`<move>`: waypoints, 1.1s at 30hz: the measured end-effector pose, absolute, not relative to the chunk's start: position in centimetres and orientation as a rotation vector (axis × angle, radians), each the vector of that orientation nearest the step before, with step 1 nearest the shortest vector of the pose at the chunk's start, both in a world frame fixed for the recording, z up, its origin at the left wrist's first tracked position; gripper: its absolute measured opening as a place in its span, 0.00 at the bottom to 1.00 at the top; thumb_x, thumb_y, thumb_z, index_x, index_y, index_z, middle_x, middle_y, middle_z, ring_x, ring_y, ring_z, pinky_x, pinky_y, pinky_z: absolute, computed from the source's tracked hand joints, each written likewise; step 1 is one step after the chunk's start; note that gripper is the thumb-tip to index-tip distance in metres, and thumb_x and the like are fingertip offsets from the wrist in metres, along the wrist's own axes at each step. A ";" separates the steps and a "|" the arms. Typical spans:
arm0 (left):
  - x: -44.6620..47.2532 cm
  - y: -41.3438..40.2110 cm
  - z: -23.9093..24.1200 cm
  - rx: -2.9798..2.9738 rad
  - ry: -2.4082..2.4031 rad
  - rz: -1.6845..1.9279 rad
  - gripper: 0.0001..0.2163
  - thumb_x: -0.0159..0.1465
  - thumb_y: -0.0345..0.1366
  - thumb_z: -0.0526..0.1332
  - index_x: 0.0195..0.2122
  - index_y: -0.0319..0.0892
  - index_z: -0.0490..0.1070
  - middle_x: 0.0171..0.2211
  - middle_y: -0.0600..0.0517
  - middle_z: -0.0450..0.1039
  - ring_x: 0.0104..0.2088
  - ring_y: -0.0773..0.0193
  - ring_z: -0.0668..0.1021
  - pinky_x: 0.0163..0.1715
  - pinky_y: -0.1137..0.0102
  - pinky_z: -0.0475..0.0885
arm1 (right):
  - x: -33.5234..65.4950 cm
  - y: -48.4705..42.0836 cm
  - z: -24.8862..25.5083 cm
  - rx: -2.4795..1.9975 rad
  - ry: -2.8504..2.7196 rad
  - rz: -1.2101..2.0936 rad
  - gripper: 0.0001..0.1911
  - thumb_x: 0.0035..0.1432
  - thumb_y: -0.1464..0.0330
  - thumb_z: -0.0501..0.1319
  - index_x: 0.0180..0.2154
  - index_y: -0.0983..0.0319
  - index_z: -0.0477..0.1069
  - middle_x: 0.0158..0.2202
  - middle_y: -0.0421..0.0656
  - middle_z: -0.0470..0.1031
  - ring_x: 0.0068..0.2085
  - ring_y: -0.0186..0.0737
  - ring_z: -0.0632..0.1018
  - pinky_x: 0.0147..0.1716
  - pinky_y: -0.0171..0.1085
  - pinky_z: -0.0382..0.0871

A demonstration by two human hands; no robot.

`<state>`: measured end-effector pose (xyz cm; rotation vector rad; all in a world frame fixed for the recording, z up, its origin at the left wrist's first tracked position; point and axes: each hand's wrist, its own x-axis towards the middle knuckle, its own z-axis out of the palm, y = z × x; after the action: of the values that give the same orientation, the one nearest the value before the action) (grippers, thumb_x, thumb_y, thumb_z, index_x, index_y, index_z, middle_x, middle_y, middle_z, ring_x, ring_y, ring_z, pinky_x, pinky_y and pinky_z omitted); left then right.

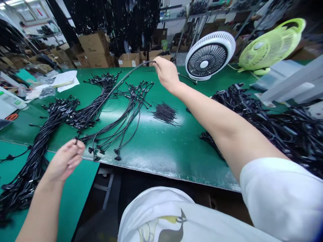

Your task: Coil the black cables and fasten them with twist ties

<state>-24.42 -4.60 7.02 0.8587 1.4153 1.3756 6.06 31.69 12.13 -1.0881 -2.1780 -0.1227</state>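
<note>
A black cable stretches between my two hands above the green table. My left hand, low at the left by the table's front edge, pinches one end of it. Farther back, my right hand is closed on the cable near its other end, in front of the white fan. Beneath the cable lies a bundle of black cables, with a looser group of cables to its right. A small pile of thin black ties sits mid-table, below my right hand.
A large bundle of cables runs along the left side. A tangled heap of cables covers the right. Behind it stand a white fan and a green fan. Papers lie at the back left; cardboard boxes are beyond the table.
</note>
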 end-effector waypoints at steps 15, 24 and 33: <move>-12.0 -1.9 2.2 1.349 1.328 0.871 0.16 0.67 0.46 0.56 0.40 0.41 0.77 0.20 0.55 0.62 0.23 0.67 0.69 0.29 0.71 0.69 | 8.3 11.7 9.1 -0.777 -3.032 0.137 0.17 0.66 0.55 0.56 0.37 0.61 0.73 0.36 0.44 0.79 0.35 0.39 0.76 0.26 0.34 0.51; -15.8 -4.0 3.7 0.647 0.870 1.168 0.11 0.59 0.42 0.68 0.29 0.38 0.75 0.15 0.64 0.44 0.12 0.80 0.46 0.11 0.81 0.55 | 16.1 16.5 3.5 -0.868 -2.766 0.345 0.18 0.67 0.57 0.51 0.43 0.58 0.75 0.42 0.45 0.79 0.42 0.43 0.77 0.37 0.38 0.65; -15.3 -3.3 4.8 0.377 0.903 1.658 0.10 0.68 0.28 0.56 0.47 0.35 0.73 0.21 0.62 0.56 0.17 0.81 0.64 0.35 0.81 0.75 | 17.9 14.3 1.3 -1.010 -2.532 0.296 0.21 0.68 0.61 0.45 0.50 0.59 0.73 0.42 0.50 0.78 0.44 0.49 0.78 0.41 0.44 0.71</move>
<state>-15.30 -3.31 4.80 0.3770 0.9032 1.6583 17.92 14.32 1.26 -1.0099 -2.5316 0.2958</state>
